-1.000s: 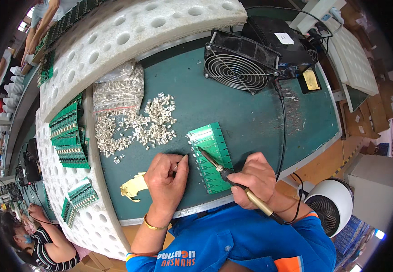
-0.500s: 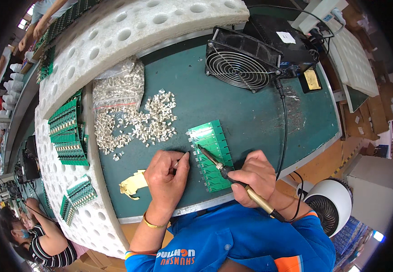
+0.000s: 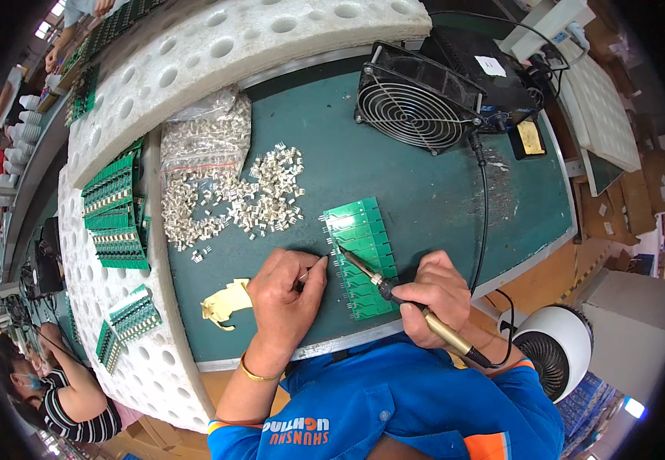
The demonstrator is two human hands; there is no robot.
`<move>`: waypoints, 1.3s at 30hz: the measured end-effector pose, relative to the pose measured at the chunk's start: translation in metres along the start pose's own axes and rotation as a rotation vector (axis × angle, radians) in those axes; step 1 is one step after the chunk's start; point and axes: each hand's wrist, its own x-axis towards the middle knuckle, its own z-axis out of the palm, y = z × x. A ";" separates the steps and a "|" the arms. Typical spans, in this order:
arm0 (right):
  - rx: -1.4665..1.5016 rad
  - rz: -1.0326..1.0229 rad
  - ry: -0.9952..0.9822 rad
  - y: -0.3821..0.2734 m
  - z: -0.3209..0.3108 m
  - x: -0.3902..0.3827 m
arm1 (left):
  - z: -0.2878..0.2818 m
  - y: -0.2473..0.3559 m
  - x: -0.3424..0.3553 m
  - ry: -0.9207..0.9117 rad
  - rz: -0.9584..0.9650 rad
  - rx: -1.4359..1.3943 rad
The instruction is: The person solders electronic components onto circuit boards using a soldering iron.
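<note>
A green circuit board [image 3: 367, 253] lies on the table in front of me, with a row of pins from small connectors along its left edge. My right hand [image 3: 434, 299] grips a soldering iron [image 3: 378, 284] like a pen; its tip reaches the left edge of the board, among the pins. Just left of the board, my left hand [image 3: 286, 291] is closed in a pinch on what looks like thin solder wire [image 3: 304, 277], mostly hidden by the fingers. Below that hand's knuckles lies a crumpled yellow piece [image 3: 227, 303] of thin material.
Loose white connectors [image 3: 271, 199] lie in piles beside an open plastic bag [image 3: 206, 142] of them. White foam blocks [image 3: 171, 360] on the left carry several finished boards [image 3: 114, 207]. A black fan [image 3: 413, 107] and a yellow sponge [image 3: 530, 139] stand at the back right.
The view has shifted slightly. The iron's tip sits a little nearer to me along the pin row. My left hand's fingertips have edged right, and its grip remains.
</note>
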 end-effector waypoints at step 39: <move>0.048 0.087 0.016 -0.001 -0.001 0.005 | 0.002 0.005 0.004 -0.002 0.025 0.033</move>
